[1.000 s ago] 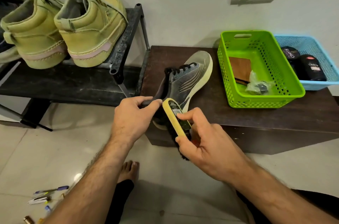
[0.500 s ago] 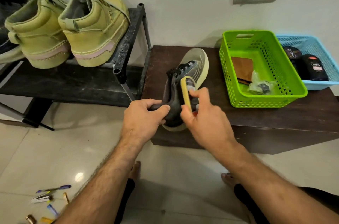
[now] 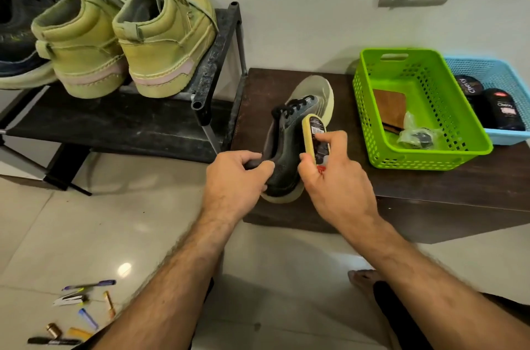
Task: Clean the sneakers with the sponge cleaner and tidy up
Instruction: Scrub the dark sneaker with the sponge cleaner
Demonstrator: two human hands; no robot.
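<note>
A grey sneaker (image 3: 289,131) with a pale sole lies on the dark wooden bench (image 3: 430,186), toe towards the wall. My left hand (image 3: 235,177) grips its heel collar. My right hand (image 3: 332,172) holds the yellow sponge cleaner (image 3: 314,134) and presses it against the sneaker's right side near the laces. A pair of green high-top sneakers (image 3: 163,42) stands on the black shoe rack (image 3: 120,120) to the left.
A green basket (image 3: 470,146) with a brown cloth and a plastic bag stands on the bench's right, a blue basket (image 3: 510,134) with polish bottles behind it. A dark shoe (image 3: 17,34) is at the rack's far left. Pens and small items (image 3: 83,309) litter the floor.
My right hand has carried the sponge cleaner from the heel forward along the sneaker's side towards the laces. My left hand keeps its grip on the heel.
</note>
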